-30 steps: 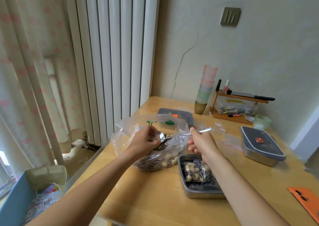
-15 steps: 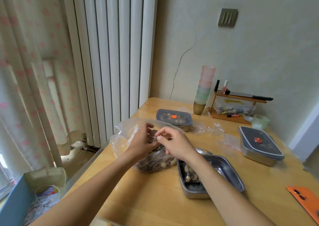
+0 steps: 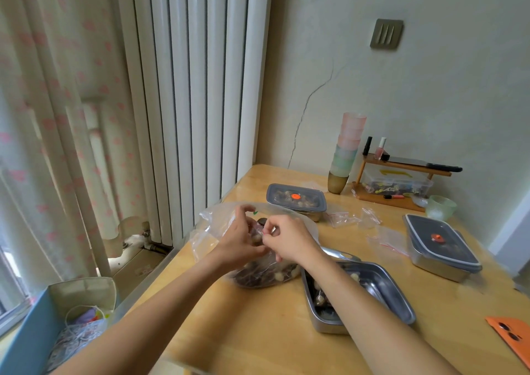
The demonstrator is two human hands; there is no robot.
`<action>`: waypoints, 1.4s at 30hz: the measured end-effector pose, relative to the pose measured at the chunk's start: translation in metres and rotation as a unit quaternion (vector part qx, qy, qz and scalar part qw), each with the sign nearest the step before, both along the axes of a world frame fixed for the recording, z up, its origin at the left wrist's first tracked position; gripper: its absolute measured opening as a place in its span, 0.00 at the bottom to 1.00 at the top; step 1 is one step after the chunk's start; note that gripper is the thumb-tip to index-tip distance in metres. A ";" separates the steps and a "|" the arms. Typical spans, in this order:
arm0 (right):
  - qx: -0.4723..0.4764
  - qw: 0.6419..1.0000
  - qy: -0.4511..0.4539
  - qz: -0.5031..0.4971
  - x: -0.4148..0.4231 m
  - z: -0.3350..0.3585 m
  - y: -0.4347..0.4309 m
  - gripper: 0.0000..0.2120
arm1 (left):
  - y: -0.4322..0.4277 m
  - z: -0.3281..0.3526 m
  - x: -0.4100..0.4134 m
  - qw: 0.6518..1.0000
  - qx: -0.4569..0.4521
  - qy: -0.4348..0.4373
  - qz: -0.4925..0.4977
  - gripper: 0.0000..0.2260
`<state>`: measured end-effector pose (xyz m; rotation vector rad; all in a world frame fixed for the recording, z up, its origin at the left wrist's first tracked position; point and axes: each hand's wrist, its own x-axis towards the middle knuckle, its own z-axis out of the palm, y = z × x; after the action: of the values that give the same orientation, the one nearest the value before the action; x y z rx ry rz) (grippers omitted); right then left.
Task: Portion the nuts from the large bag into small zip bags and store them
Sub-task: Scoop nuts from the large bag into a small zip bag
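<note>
As left hand [image 3: 238,241], right hand [image 3: 289,237] pinch small bag [image 3: 258,235] — nuts [image 3: 266,275] beneath

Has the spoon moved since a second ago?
Yes. The spoon went from above the large bag down to the right, onto the open tray's far rim.

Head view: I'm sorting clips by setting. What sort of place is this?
Probably a room in a home: a wooden table beside a white radiator and floral curtain, with stacked cups and a small shelf holding nail polish.
</note>
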<state>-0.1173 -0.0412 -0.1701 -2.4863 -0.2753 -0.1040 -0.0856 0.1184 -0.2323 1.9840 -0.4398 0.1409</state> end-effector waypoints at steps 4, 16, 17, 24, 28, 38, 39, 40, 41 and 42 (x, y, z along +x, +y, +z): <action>0.034 0.996 -0.080 -0.016 0.006 -0.002 -0.004 0.06 | 0.004 0.001 0.001 1.000 -0.013 0.018 0.011 0.38; -0.051 0.995 -0.079 -0.021 0.007 -0.015 -0.017 0.06 | 0.001 -0.001 -0.004 0.997 -0.025 0.074 0.017 0.10; -0.030 0.994 -0.097 -0.029 0.007 -0.013 -0.018 0.06 | 0.001 -0.001 -0.004 0.997 -0.027 0.076 0.020 0.10; -0.030 0.999 -0.039 0.009 0.008 -0.009 -0.021 0.06 | -0.001 0.007 -0.007 0.995 -0.068 0.063 0.036 0.09; -0.029 0.999 -0.025 0.008 0.008 -0.015 -0.023 0.04 | 0.001 0.011 -0.011 0.998 -0.035 0.033 0.037 0.15; -0.065 0.995 -0.070 0.004 0.008 -0.014 -0.026 0.08 | 0.008 0.021 -0.009 0.967 0.211 -0.144 0.017 0.05; -0.070 0.995 -0.072 0.003 0.008 -0.015 -0.027 0.07 | 0.009 0.021 -0.008 0.957 0.241 -0.156 0.035 0.05; -0.075 0.994 -0.073 0.003 0.008 -0.015 -0.028 0.07 | 0.009 0.022 -0.007 0.946 0.270 -0.170 0.055 0.06; -0.080 0.994 -0.075 0.003 0.007 -0.014 -0.028 0.07 | 0.008 0.023 -0.006 0.936 0.291 -0.183 0.072 0.07; -0.085 0.993 -0.078 0.004 0.007 -0.014 -0.028 0.06 | 0.007 0.024 -0.006 0.930 0.301 -0.196 0.083 0.07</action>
<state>-0.1105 -0.0696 -0.1839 -2.6503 -0.3733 -0.2841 -0.0913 0.1253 -0.2081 2.6103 -0.6238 0.5755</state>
